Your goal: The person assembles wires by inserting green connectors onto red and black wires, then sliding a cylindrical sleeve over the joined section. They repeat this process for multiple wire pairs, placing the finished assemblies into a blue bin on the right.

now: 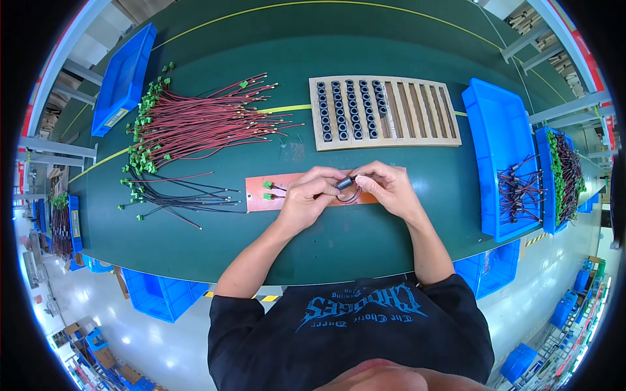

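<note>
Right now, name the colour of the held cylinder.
The cylinder is black, best seen in the head view.

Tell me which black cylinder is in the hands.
The black cylinder the left hand grips over the orange board; others sit in the wooden rack or blue tray.

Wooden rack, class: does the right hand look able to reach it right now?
Probably yes: the wooden rack lies just beyond the right hand, with nothing standing between, though that hand is busy at a black cylinder.
</note>
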